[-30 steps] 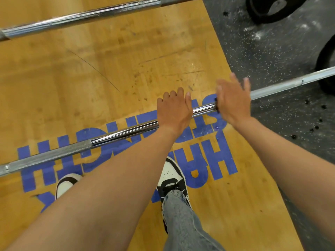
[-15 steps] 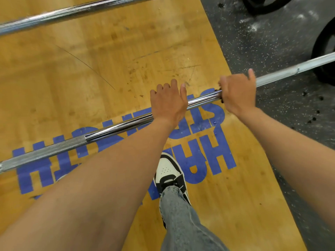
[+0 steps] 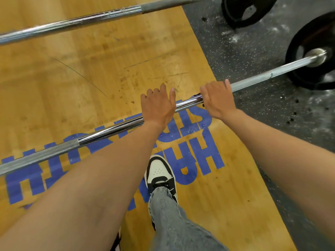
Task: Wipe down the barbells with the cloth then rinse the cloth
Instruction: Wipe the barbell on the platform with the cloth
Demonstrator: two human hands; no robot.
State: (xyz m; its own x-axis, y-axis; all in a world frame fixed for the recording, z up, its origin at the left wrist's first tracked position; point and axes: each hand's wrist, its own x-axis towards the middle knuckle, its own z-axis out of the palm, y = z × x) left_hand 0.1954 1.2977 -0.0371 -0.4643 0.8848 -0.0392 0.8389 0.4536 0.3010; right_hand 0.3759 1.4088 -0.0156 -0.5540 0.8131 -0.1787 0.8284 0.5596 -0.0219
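Near barbell [image 3: 112, 130]: chrome shaft, runs diagonally over wooden platform [image 3: 90, 78], right end in black plate [image 3: 308, 57] on rubber floor [image 3: 253, 57].
My left hand [image 3: 157, 107]: laid over shaft, fingers [image 3: 163, 89] reaching past it; whether they curl under, cannot tell.
My right hand [image 3: 216, 101]: fingers wrapped round shaft, dark scrap of cloth [image 3: 197, 96] showing at its left edge.
Second barbell [image 3: 72, 23]: further off, across top of platform.
Second plate [image 3: 248, 9]: top right.
Blue lettering [image 3: 199, 153]: under shaft.
My sneaker [image 3: 160, 173], jeans leg [image 3: 174, 221]: below.
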